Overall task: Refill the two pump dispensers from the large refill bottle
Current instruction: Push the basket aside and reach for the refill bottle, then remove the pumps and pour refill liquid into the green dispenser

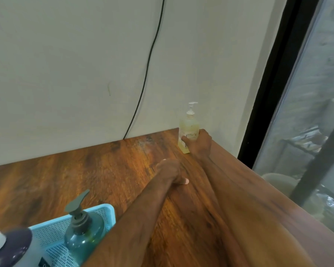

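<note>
Gripping the yellow pump dispenser (189,128), the right hand (198,144) has its fingers wrapped round the lower body and label, right of centre in the frame. Dispenser stands upright on the wooden bench (66,180) at its far right corner, close to the white wall (66,64), white pump head on top, pale yellow liquid inside. Left hand (170,171) just below and left of it, centre frame, low over the bench, fingers loose and forward, thumb out, grasping nothing; blurred, so contact with the bench can't be told. Lower left: blue perforated basket (104,209) on the bench, green pump dispenser (85,230) with grey pump upright inside it. Large refill bottle (14,247) with dark shoulder and white cap, cut off at the bottom left corner; in or beside the basket can't be told. Black cable (148,60) runs down the wall to the bench edge. Dark-framed window (316,112) on the right edge
</note>
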The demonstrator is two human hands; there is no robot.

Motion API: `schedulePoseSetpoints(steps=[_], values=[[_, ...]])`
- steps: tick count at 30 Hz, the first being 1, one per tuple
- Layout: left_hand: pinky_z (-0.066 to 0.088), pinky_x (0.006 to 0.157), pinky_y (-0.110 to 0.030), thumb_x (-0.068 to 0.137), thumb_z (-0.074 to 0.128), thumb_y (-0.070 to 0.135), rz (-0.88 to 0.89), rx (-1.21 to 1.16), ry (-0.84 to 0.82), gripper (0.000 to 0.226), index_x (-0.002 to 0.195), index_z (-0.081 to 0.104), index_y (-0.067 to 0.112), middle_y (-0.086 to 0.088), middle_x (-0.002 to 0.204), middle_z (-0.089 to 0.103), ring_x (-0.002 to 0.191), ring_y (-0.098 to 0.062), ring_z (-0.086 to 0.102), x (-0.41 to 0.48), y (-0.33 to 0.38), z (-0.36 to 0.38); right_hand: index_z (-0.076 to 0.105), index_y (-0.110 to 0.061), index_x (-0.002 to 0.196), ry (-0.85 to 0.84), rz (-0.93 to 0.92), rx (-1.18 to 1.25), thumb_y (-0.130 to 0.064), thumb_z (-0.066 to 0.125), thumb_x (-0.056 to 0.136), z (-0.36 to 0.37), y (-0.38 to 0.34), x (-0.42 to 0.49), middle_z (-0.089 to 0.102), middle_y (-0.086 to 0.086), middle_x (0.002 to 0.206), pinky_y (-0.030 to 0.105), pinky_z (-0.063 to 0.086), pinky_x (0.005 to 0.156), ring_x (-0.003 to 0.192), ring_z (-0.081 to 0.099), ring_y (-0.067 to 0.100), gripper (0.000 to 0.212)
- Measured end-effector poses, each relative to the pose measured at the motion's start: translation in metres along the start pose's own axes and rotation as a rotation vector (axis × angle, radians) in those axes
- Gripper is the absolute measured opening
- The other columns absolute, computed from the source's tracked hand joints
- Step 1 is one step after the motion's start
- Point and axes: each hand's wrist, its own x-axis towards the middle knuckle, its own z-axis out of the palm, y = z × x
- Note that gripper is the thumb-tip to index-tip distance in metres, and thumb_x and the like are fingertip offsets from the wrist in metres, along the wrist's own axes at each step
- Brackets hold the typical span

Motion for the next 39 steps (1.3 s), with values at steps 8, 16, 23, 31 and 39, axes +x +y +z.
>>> schedulePoseSetpoints(steps=[8,16,23,31,39], values=[[0.025,0.128,-0.052,0.098,0.061,0.061,0.03,-0.02,-0.013,0.098,0.168,0.011,0.015,-0.013,0.174,0.019,0.161,-0.035,0.019,-0.013,-0.015,0.024,0.057,-0.028,0.126,-0.131,-0.037,0.152,-0.045,0.092,0.067,-0.039,-0.014,-0.084,0.068,-0.01,0.113,0.032,0.054,0.088,0.103,0.07,0.011,0.07],[0.052,0.109,-0.044,0.09,0.077,0.027,0.245,-0.246,0.073,0.071,0.152,0.042,0.02,-0.007,0.147,0.058,0.129,-0.03,0.06,-0.118,-0.036,0.03,0.066,-0.021,0.119,-0.1,-0.121,0.151,-0.049,0.092,0.063,-0.124,-0.05,-0.186,0.075,-0.012,0.11,0.031,0.063,0.08,0.096,0.073,0.003,0.068],[0.044,0.075,-0.018,0.097,0.068,0.014,0.203,-0.481,0.338,0.015,0.097,0.06,0.026,0.005,0.104,0.065,0.1,-0.016,0.065,-0.226,-0.048,0.026,0.068,-0.013,0.124,-0.106,-0.157,0.038,-0.031,0.095,0.069,-0.176,-0.062,-0.282,0.073,-0.01,0.114,0.013,0.057,0.073,0.086,0.066,-0.006,0.064],[0.059,0.093,-0.034,0.094,0.071,0.015,0.23,-0.465,0.384,0.025,0.119,0.066,0.019,0.003,0.116,0.07,0.105,-0.017,0.067,-0.312,-0.074,0.059,0.066,-0.013,0.126,-0.15,-0.115,0.055,-0.028,0.095,0.069,-0.171,-0.041,-0.361,0.074,-0.003,0.123,0.013,0.059,0.073,0.103,0.072,0.006,0.065],[0.061,0.091,-0.032,0.097,0.072,0.021,0.231,-0.458,0.636,0.021,0.117,0.074,0.023,0.009,0.113,0.077,0.1,-0.007,0.07,-0.354,-0.095,0.084,0.063,-0.013,0.131,-0.147,-0.11,0.066,-0.029,0.092,0.074,-0.159,-0.04,-0.37,0.072,0.001,0.129,0.013,0.057,0.075,0.104,0.071,0.006,0.067]])
